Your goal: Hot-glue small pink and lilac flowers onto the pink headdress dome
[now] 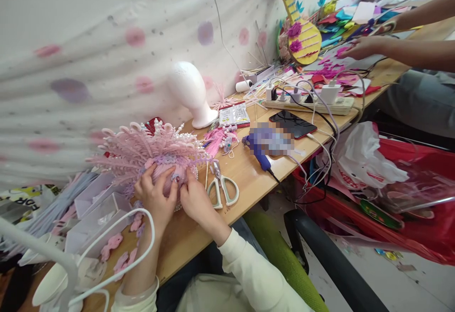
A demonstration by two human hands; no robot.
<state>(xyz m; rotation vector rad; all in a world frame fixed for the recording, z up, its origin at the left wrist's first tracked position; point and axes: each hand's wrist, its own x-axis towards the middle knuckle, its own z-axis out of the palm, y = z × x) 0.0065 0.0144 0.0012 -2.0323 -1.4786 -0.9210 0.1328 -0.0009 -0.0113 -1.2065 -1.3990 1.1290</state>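
Note:
A pink headdress (149,153) with feathery pink fronds and pearl beads lies on the wooden table (249,184) in front of me. My left hand (154,196) presses its fingers onto the rounded pink front of the piece. My right hand (195,198) is closed against the same spot from the right, pinching near a small red gem (176,178). Whether the fingers hold a separate small part is hidden.
White-handled scissors (223,189) lie just right of my hands, a blue glue gun (258,153), a phone (293,123) and a power strip (313,105) farther right. A white foam head (190,94) stands behind. Another person's hands (362,44) work at the far right. White boxes (95,207) sit left.

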